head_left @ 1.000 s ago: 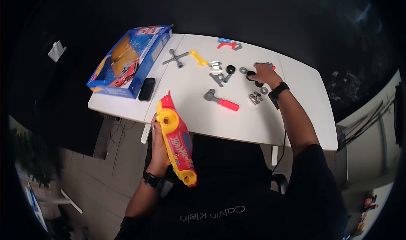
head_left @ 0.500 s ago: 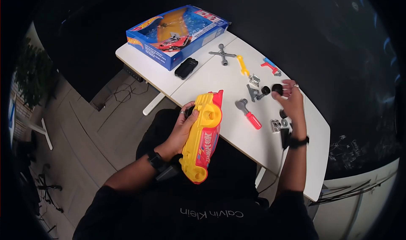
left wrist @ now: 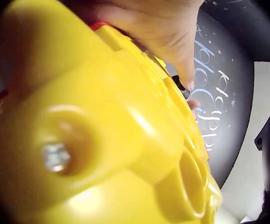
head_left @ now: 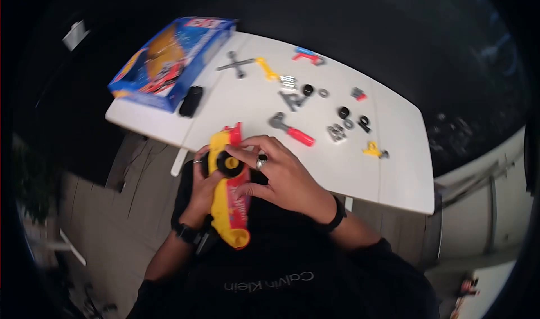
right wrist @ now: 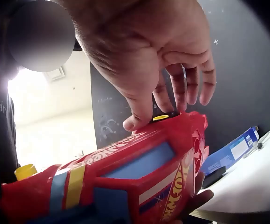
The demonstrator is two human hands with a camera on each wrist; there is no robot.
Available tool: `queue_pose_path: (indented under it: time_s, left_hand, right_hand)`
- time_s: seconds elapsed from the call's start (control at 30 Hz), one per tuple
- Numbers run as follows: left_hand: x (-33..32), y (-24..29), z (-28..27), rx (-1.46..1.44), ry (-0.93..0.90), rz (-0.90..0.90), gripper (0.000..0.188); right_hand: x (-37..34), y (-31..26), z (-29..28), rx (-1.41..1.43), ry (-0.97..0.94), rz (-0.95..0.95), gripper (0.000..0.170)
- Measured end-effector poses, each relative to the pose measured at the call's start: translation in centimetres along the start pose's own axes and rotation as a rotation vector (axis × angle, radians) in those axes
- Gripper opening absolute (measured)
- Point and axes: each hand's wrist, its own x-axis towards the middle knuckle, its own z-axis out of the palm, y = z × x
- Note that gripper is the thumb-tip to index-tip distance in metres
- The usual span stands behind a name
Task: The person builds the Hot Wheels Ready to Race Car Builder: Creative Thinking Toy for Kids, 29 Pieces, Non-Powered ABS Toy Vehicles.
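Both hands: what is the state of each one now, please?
Left hand: holding the red-and-yellow plastic toy car.
Right hand: touching the black round wheel on it; whether pinching, cannot be told.

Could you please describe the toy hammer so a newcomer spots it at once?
In the head view, find the white table with the blue box at its left end. The toy hammer lies right of that box, just beyond the person's right hand. Its grey head and thick red handle set it apart from the yellow wrench and grey cross-shaped tool.
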Motion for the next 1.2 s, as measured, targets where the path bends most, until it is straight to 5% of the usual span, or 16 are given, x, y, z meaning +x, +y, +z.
queue_pose_path:
  time_s: [0.13,0.2,0.3,0.43,0.5,0.6,0.73,0.8,0.93,0.97,1.03,1.1,1.2]
  left_hand:
    - [-0.3,-0.3,-1.0,-0.077,-0.03,-0.105,0.073]
    - [-0.2,-0.7,-1.6,-0.045,-0.021,-0.128,0.076]
    - [-0.3,-1.1,-1.7,-0.029,0.04,-0.13,0.08]
    - [-0.5,-0.5,-0.7,-0.011,0.023,-0.118,0.081]
    - [-0.5,-0.5,-0.7,0.004,0.018,-0.133,0.079]
    - [-0.5,-1.2,-1.3,-0.008,0.081,-0.191,0.075]
    - [-0.2,-2.0,-1.6,-0.055,0.032,-0.204,0.073]
    - [-0.5,-1.7,-1.0,-0.044,0.081,-0.192,0.071]
    - [-0.1,-1.7,-1.1,-0.011,0.114,-0.203,0.072]
    - [-0.2,-1.2,-0.4,-0.033,0.123,-0.233,0.073]
    - [0.0,-1.5,-0.4,-0.046,0.119,-0.218,0.073]
    - [0.0,-1.5,0.0,-0.021,0.107,-0.179,0.072]
    - [-0.2,-1.3,0.0,0.021,0.097,-0.137,0.072]
  right_hand:
    - [-1.9,9.2,-5.8,-0.198,0.342,0.308,0.042]
    - [-4.1,16.9,-10.1,-0.584,0.215,0.541,0.038]
    - [-7.3,24.2,-15.4,-0.718,-0.056,0.961,0.053]
    - [-11.6,30.5,-19.4,-0.744,-0.163,1.006,0.047]
    - [-12.6,33.3,-19.9,-0.585,-0.065,0.977,0.04]
    - [-10.8,31.0,-17.9,-0.458,-0.036,1.129,0.036]
    - [-12.6,36.7,-16.9,-0.638,-0.029,0.956,0.039]
    - [-9.2,30.8,-16.5,-0.733,0.098,0.974,0.03]
    - [-1.5,16.5,-12.9,-0.284,0.376,0.51,0.036]
    - [-0.5,14.3,-10.5,-0.001,0.391,0.305,0.035]
    - [1.0,7.1,-7.2,-0.034,0.122,-0.065,0.039]
    - [1.2,1.2,-3.5,0.127,-0.005,0.091,0.047]
    - [1.0,-0.1,-0.3,0.029,-0.017,0.021,0.044]
